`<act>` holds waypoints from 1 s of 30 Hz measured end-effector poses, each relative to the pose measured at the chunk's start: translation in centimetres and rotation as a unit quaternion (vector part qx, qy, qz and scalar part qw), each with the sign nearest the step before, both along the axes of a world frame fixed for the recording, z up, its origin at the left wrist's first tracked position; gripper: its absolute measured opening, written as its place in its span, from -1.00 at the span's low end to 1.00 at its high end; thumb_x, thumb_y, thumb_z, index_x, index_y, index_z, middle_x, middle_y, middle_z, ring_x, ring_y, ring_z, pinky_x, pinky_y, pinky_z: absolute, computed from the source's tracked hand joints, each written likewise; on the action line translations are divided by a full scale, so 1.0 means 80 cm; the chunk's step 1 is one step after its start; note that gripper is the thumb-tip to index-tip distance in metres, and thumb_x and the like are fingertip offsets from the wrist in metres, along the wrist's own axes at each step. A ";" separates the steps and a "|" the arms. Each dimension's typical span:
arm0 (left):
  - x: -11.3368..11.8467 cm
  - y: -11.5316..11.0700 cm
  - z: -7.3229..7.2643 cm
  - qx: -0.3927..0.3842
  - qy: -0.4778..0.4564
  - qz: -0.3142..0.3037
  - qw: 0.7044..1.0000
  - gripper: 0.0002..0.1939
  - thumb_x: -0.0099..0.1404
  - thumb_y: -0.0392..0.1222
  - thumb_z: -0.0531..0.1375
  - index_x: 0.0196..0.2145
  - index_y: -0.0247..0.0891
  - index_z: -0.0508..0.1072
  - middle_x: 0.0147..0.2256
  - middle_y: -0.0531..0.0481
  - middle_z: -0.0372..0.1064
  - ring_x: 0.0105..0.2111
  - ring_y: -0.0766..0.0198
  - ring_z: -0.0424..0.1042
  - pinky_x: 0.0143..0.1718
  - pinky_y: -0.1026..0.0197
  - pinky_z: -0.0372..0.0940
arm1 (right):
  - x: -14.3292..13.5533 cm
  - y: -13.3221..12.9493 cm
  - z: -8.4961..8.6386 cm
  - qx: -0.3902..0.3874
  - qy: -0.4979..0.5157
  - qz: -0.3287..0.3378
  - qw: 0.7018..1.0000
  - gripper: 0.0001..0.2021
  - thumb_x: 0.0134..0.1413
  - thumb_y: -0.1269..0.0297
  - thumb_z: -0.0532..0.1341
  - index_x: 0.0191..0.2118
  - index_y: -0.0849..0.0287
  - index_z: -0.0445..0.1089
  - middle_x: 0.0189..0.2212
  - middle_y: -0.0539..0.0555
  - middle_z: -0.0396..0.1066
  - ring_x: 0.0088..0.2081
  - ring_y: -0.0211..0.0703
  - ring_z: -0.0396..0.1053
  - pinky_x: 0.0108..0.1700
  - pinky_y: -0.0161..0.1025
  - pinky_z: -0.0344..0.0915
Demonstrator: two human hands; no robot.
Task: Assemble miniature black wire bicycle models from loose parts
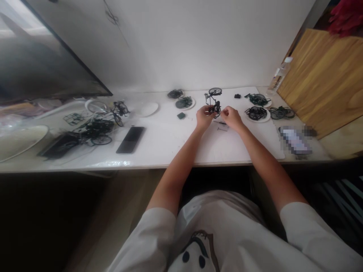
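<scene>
A small dark model bicycle (214,101) is held over the white table, one wheel pointing toward the wall. My left hand (204,116) is closed round its near end. Close to the bicycle's right side, my right hand (231,116) has its fingers pinched together; whatever they hold is too small to make out. Below the hands, a thin dark tool (220,122) and a small pale tool (222,129) lie on the table.
White plates of dark parts (193,102) (266,115) stand behind and right. A black phone (130,139) and a heap of model bicycles (98,126) lie left. At the right are a bottle (279,77), a lit phone (296,140) and a wooden board (326,79).
</scene>
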State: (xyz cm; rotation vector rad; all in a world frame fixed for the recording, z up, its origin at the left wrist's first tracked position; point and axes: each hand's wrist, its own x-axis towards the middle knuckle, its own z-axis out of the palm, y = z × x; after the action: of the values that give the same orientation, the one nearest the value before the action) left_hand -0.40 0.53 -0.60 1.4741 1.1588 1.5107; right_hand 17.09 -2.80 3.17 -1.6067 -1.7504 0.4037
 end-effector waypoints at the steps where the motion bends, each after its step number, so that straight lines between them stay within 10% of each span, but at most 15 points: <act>1: 0.000 0.000 0.000 -0.001 -0.001 -0.002 1.000 -0.60 0.16 -0.33 0.44 -0.01 -0.25 0.66 -0.07 -0.16 0.68 -0.25 0.20 0.65 -0.07 0.07 0.59 | 0.000 0.001 -0.001 -0.001 -0.002 0.004 1.000 -0.84 0.36 0.13 0.25 -0.25 0.07 0.46 -0.22 0.12 0.64 -0.18 0.04 0.53 -0.10 -0.14 0.35; 6: 0.000 0.003 -0.003 -0.002 0.003 0.001 1.000 -0.59 0.15 -0.30 0.45 -0.01 -0.24 0.66 -0.07 -0.15 0.68 -0.25 0.20 0.64 -0.06 0.08 0.59 | 0.002 0.001 0.000 -0.040 0.010 0.028 0.999 -0.54 0.55 0.01 0.02 -0.36 0.07 0.45 -0.40 0.12 0.58 -0.29 0.02 0.52 -0.11 -0.11 0.35; 13: -0.001 -0.002 0.002 0.002 0.011 0.007 1.000 -0.59 0.17 -0.33 0.43 0.01 -0.27 0.66 -0.05 -0.18 0.68 -0.24 0.18 0.65 -0.04 0.04 0.59 | 0.002 0.001 -0.002 0.005 -0.001 0.010 1.000 -0.85 0.33 0.14 0.29 -0.25 0.08 0.46 -0.22 0.11 0.63 -0.19 0.00 0.51 -0.12 -0.17 0.34; 20: 0.000 -0.008 0.008 -0.007 0.005 0.002 1.000 -0.60 0.17 -0.33 0.45 -0.01 -0.25 0.65 -0.10 -0.15 0.68 -0.22 0.15 0.67 -0.04 0.04 0.60 | 0.002 0.002 -0.001 -0.035 0.017 0.026 0.999 -0.51 0.57 -0.02 0.02 -0.37 0.07 0.46 -0.42 0.11 0.57 -0.28 0.01 0.53 -0.11 -0.14 0.36; 30: -0.001 -0.009 0.011 -0.008 0.005 0.013 1.000 -0.62 0.18 -0.27 0.46 -0.01 -0.24 0.64 -0.04 -0.16 0.69 -0.22 0.15 0.67 -0.05 0.06 0.60 | 0.006 0.007 -0.008 0.040 0.047 0.042 0.997 -0.83 0.29 0.12 0.32 -0.22 0.10 0.53 -0.22 0.12 0.65 -0.18 -0.01 0.56 -0.04 -0.12 0.43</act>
State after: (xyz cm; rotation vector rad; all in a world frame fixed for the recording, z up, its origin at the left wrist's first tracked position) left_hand -0.51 -0.22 0.25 1.4614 1.1976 1.5097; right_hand 17.61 -2.24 2.57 -1.4400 -1.7443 0.4368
